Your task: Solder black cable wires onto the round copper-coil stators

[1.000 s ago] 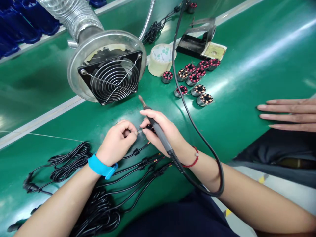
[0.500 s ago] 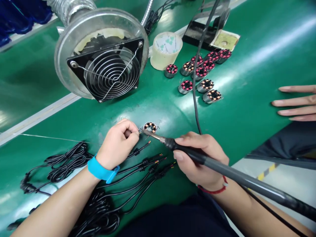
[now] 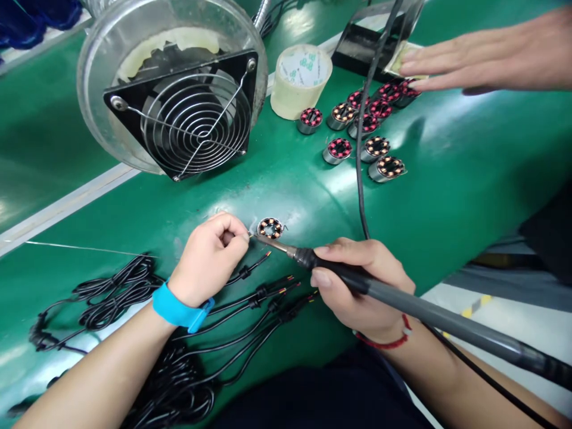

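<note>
Now, left hand: the left hand [image 3: 210,259], with a bright blue band at its wrist, is curled, thumb and forefinger pinched together, apparently on thin, pale wire ends [image 3: 251,235].
Right hand: the right hand [image 3: 382,265], above a red cord bracelet, wraps the long grey-and-black soldering iron [image 3: 402,304] in a pen-like grip, fingers closed round it.
Iron tip: just beside the left fingertips and at the wire ends; whether metal meets wire is too small to tell.
Small round stator with copper-coloured windings [image 3: 270,223]: on the glossy green bench [image 3: 447,167], just beyond the tip; contact with it cannot be told.
Step in hand: probably heating or joining the pinched wire ends.
Next move: would seem to call for a steady pinch and light tip control, with bare fingers so near the heat.
Black cables with stripped coloured ends [image 3: 263,295]: fanned out below the left hand.
Co-worker's hand [image 3: 491,56]: stretched in from the upper right, fingers over the far end of the clustered red- and copper-wound stators [image 3: 386,169].
</note>
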The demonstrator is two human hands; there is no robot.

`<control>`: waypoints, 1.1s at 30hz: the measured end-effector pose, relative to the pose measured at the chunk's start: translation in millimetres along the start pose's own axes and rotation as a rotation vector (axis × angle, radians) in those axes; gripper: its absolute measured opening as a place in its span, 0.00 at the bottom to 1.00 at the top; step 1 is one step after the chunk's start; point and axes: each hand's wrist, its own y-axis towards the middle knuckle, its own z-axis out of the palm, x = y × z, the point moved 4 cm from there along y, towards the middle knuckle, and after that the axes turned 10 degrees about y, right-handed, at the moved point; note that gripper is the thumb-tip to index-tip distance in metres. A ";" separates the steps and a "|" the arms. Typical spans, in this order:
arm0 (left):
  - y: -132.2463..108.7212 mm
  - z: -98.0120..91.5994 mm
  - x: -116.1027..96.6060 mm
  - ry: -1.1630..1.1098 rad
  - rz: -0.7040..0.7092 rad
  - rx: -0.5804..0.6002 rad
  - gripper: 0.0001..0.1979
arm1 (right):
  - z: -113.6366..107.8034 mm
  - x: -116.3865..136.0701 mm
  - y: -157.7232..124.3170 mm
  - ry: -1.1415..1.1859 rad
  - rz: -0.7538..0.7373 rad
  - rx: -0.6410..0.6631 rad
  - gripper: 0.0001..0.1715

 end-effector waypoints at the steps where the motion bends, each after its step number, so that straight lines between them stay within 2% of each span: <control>1: 0.2 0.1 0.4 -0.001 -0.007 0.000 0.04 | 0.1 -0.1 0.0 -0.001 0.000 0.003 0.09; 11: 0.3 0.0 1.6 0.007 0.003 0.008 0.05 | 2.6 1.3 2.6 0.015 0.005 0.001 0.07; 16: -0.2 -0.4 -0.5 0.015 0.005 -0.005 0.06 | 0.2 2.4 6.3 0.038 0.006 -0.009 0.12; 18: 0.2 -0.2 -0.9 0.017 0.004 0.001 0.06 | 1.1 4.5 12.2 -0.005 0.018 0.050 0.15; 22: 0.9 -0.1 0.0 0.023 -0.007 0.012 0.05 | 9.5 7.6 29.9 -0.057 0.070 0.255 0.20; 27: 1.2 -0.7 -1.9 0.032 0.014 0.010 0.05 | 25.8 0.8 48.0 -0.069 0.110 0.428 0.16; 30: 1.4 -1.2 -3.0 0.029 0.017 0.002 0.05 | 36.2 -6.8 48.9 -0.097 0.073 0.490 0.20; 33: 1.6 -0.9 -2.3 0.031 0.017 0.005 0.05 | 44.2 -14.6 44.4 -0.107 0.040 0.493 0.25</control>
